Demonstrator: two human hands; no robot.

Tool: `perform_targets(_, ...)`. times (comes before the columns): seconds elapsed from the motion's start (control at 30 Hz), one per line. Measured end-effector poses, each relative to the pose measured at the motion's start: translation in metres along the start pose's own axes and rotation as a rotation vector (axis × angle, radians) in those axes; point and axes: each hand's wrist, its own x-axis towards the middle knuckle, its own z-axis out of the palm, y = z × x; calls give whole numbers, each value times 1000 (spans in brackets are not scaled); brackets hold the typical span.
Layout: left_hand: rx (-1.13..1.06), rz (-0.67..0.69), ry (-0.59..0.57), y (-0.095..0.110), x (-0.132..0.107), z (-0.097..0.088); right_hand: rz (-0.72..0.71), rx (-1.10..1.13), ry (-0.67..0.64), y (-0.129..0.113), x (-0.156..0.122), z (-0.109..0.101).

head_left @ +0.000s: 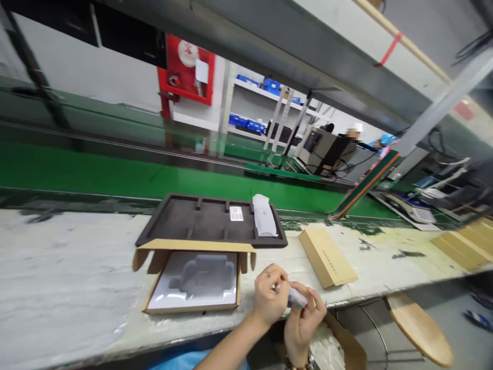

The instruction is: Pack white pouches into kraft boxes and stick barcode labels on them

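My left hand [271, 294] is closed in a pinch at the front edge of the bench. Right beside it, my right hand [305, 321] curls its fingers around a small pale, shiny thing [296, 297], perhaps plastic-wrapped; blur and fingers hide its kind. The left fingertips meet it at its left end. To the left lies an open cardboard box [192, 310] with a white moulded tray [165, 293] inside. Behind the box is a dark foam tray [210, 221] with compartments. A white wrapped packet [265, 218] rests in its right end, and a small white label [236, 214] lies near it.
A closed brown carton [327, 257] lies right of my hands, with more cartons [462, 246] farther right. Behind the bench runs a green conveyor belt [115, 172]. Below the edge are an open box holding white plastic [327, 349] and a wooden stool [419, 329]. People work far back.
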Motion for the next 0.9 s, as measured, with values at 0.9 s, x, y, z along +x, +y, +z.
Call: perform_targets(0.9, 556, -305, 272, -40, -72, -244, -289, -291, -1142, -70, 16, 165)
